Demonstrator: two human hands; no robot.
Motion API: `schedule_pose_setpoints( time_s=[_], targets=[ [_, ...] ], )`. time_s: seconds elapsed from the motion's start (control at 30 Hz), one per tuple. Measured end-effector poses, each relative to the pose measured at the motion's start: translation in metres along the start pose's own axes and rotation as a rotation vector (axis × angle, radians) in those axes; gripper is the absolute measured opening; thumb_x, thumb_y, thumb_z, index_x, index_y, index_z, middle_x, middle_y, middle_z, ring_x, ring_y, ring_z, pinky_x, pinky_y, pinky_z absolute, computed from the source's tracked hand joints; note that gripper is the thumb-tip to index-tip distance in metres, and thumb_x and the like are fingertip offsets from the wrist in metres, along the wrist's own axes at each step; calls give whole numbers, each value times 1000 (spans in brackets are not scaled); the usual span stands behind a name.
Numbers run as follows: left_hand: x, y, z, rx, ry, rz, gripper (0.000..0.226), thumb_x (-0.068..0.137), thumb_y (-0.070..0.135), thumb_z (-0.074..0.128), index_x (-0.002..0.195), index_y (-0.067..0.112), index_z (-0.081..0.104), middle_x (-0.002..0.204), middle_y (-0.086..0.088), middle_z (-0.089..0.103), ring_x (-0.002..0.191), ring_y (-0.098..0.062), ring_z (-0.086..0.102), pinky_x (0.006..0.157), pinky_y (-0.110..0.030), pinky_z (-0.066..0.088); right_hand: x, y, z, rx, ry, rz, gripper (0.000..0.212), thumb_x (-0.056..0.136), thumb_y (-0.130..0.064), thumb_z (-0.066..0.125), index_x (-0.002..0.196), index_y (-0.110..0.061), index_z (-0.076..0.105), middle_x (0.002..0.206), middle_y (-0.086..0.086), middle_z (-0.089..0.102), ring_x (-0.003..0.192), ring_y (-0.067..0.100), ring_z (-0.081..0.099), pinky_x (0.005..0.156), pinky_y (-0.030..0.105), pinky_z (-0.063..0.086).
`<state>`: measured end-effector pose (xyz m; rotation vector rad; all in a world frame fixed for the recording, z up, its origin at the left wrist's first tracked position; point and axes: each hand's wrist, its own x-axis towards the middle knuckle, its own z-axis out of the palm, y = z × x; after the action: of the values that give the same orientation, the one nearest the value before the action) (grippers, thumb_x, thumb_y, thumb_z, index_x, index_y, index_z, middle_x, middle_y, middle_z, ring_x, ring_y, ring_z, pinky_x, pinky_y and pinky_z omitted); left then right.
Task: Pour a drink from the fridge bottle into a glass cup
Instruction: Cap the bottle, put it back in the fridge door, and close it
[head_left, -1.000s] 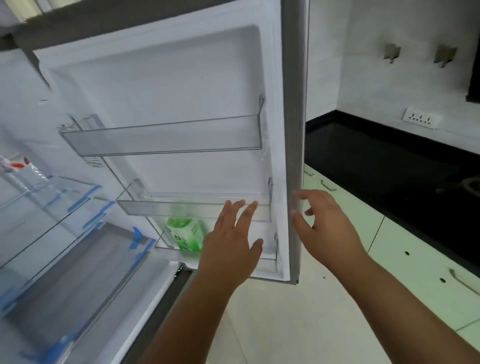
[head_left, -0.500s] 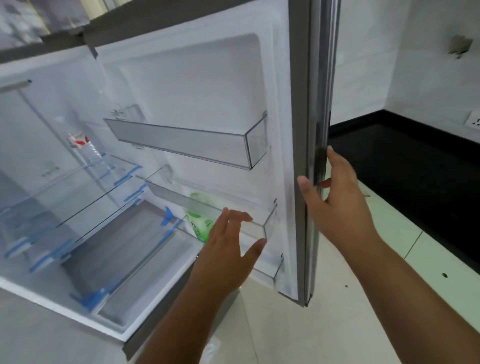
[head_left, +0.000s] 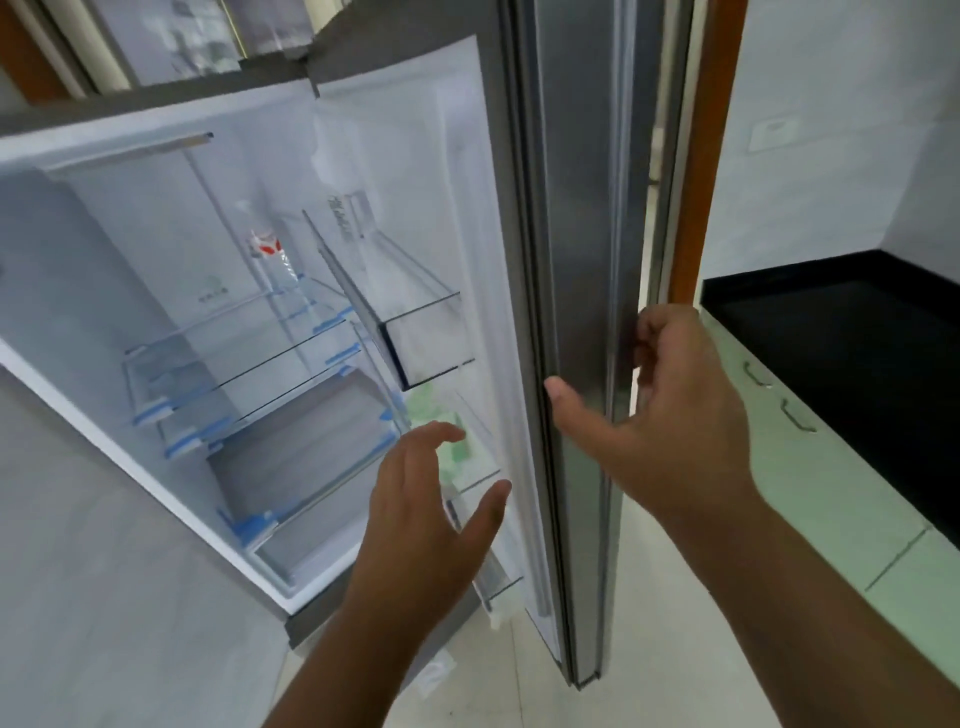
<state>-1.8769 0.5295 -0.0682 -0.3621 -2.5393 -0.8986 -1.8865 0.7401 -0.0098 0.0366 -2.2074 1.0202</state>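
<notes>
A green-labelled bottle stands in a lower rack of the open fridge door, blurred and partly hidden behind the clear rack and my fingers. My left hand hovers just in front of it, fingers spread and loosely bent, holding nothing. My right hand grips the steel edge of the door, thumb on the inner side, fingers curled round the outer side. No glass cup is in view.
Inside the fridge are glass shelves with blue clips and a clear bottle with a red label at the back. A black countertop over pale green drawers lies to the right. A wooden door frame stands behind the fridge door.
The view has swung left, so the door is now seen edge-on. My right hand's fingers have wrapped round the door edge. My left hand stays near the green bottle.
</notes>
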Motion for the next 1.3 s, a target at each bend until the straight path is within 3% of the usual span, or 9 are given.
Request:
schedule_pose_setpoints(
  time_s=[0.17,0.4,0.47,0.53,0.7,0.87,1.03,1.2,1.3],
  targets=[
    [-15,11,-13,73,82,165,58,82,57,66,131,33,45,126,26,40,121,-4,46,101,-37,47,-13,-22,17,157,-65,-66,57,71,-68,71,104,-31,42,85,-18,47,73,3,53,58,23,51],
    [-27,1,1,-137,262,-50,90,60,57,79,132,22,37,124,6,44,108,-20,52,91,-34,49,-21,-39,35,271,-397,-79,40,85,-71,56,104,-37,44,91,-17,60,83,2,64,70,27,59],
    [-31,-4,2,-169,297,-103,96,55,56,80,132,18,37,125,6,42,107,-19,51,91,-22,45,-22,-46,39,292,-435,-99,39,86,-68,56,104,-36,45,92,-15,61,84,4,65,71,27,60],
    [-34,-8,0,-184,342,-134,99,51,55,81,132,18,37,125,7,40,106,-17,51,88,-10,38,-24,-55,44,305,-451,-112,37,85,-67,58,100,-36,44,89,-12,61,81,7,65,69,29,60],
    [-39,-21,-2,-197,454,-175,111,43,34,96,133,24,33,126,12,36,106,-16,51,92,-14,43,-30,-75,55,306,-534,-221,30,91,-50,61,87,-36,35,74,-10,48,64,9,54,61,31,55],
    [-34,-59,-6,-467,508,-296,114,49,48,95,138,23,30,134,-23,51,118,-48,59,92,-67,52,-25,-85,61,244,-673,-405,20,93,-45,57,96,-36,40,82,-12,48,71,8,53,66,33,54],
    [-43,-49,-17,-264,553,-303,102,56,32,95,132,41,27,132,-6,43,107,-34,62,86,-55,58,-26,-91,79,224,-574,-520,20,96,-50,51,99,-31,48,91,-15,46,76,6,48,66,26,48],
    [-47,-59,-29,-129,565,-266,96,58,26,94,128,36,30,123,2,42,99,-30,60,80,-48,58,-28,-97,97,314,-555,-513,21,100,-48,48,100,-27,52,94,-12,48,77,7,51,67,23,48],
    [-47,-69,-38,-106,582,-260,98,60,20,95,121,49,24,118,11,41,94,-18,58,77,-30,55,-30,-103,108,311,-591,-520,22,99,-49,47,101,-28,52,98,-13,47,82,8,53,70,28,51]
  ],
)
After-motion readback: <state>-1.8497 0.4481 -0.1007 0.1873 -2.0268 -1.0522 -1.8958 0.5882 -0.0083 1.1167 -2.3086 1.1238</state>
